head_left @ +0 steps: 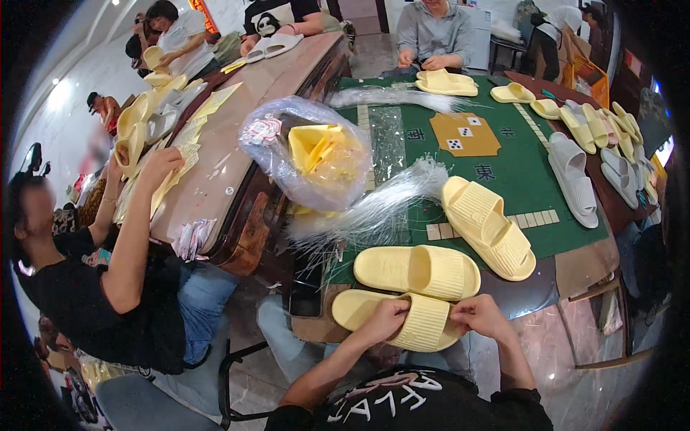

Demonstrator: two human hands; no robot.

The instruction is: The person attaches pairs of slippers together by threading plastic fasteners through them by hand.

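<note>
1. Lying crosswise at the near edge of the green desk (517, 194), the yellow ribbed slipper (413, 320) is pointing its long axis left to right.
2. Closing on its strap, the left hand (388, 316) is pinching one side.
3. Gripping the opposite end, the right hand (478, 314) is equally near.

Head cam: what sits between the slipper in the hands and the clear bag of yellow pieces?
Head view: between the held slipper and the bag lie another yellow slipper and a bundle of clear plastic strands.
</note>
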